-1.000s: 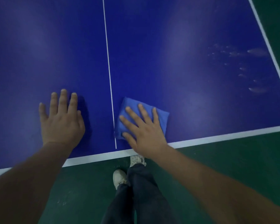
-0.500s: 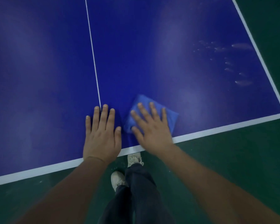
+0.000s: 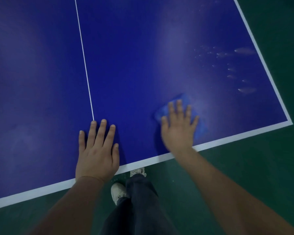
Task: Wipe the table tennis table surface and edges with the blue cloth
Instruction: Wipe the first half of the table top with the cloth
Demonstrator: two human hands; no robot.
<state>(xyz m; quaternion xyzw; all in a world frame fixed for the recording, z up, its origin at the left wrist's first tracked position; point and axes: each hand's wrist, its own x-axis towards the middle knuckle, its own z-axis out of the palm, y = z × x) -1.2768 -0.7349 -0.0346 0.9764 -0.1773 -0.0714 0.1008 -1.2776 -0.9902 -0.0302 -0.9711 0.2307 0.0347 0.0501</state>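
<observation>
At the bottom centre of the frame, dark trouser legs point(image 3: 139, 206) and two white shoes point(image 3: 118, 192) are standing on the green floor point(image 3: 244, 158), close under the near edge of the table tennis table point(image 3: 126, 73). Both bare forearms are reaching up from the lower corners of the frame over the white end line point(image 3: 143, 162). Just above that line, at lower centre, the left hand point(image 3: 97, 150) is lying flat on the blue surface, palm down, its fingers straight and held close together, with nothing under it; its fingertips are ending just right of the near end of the thin white centre line point(image 3: 85, 65). To the right of centre, well apart from the left hand, the right hand point(image 3: 178, 126) is pressing flat on the blue cloth point(image 3: 199, 128), fingers straight and spread wide; this hand and the cloth are showing motion blur. The blue cloth is lying on the table near the end line, in the right half of the surface, its edges showing beyond the fingers and along the right side of the palm. Farther up, at right, pale streaks and droplet marks point(image 3: 244, 50) are lying on the surface just inside the white side line point(image 3: 261, 65), which is running to the table's corner at right of the frame.
</observation>
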